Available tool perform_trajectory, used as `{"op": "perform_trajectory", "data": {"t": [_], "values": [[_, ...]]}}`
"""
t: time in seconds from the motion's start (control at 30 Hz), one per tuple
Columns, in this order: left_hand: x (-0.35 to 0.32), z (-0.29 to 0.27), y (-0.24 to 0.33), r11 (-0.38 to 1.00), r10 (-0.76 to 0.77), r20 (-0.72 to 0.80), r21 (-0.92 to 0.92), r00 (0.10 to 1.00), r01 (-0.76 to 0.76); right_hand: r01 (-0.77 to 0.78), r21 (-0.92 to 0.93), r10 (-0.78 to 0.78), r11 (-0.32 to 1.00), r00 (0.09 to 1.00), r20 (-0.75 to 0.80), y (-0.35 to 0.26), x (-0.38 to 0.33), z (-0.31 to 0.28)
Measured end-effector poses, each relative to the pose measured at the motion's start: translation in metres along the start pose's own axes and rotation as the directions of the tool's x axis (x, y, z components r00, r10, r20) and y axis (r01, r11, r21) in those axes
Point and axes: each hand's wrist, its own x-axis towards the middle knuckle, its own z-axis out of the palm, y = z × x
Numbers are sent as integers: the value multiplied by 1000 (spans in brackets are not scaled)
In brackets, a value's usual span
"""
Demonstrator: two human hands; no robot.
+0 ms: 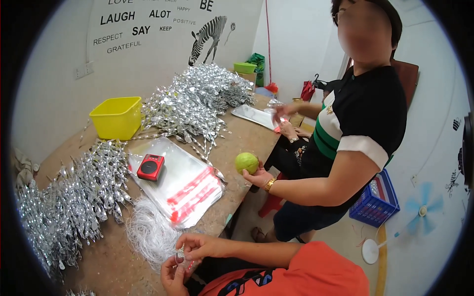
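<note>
My right hand [198,246] reaches in from the right, past my orange sleeve, its thumb and fingers closed in a pinch. Just below it is my left hand [174,277], fingers curled and closed too. Between the fingertips of both hands is a small whitish thing [180,254], too small to name; a bit of clear and red material shows under it. Both hands are at the table's near edge, beside a loose heap of white string [152,231]. Beyond that lie clear plastic bags [168,185] with red-printed ends.
A red speaker-like box [150,167] sits on the bags. Silver tinsel strands [74,207] cover the left and back of the table [116,241], around a yellow bin [116,118]. At right, a standing person holds a green fruit [246,163]; another person's hands [291,132] show behind.
</note>
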Motion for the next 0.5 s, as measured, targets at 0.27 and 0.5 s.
{"op": "perform_trajectory", "data": {"t": [0.27, 0.5], "values": [[2, 5, -6, 999, -41, 78, -22, 996, 43, 329, -102, -324, 939, 747, -580, -65, -44, -45], [1, 5, -14, 993, 47, -42, -107, 998, -51, 253, -14, -219, 967, 807, -549, -43, -31, -24]]}}
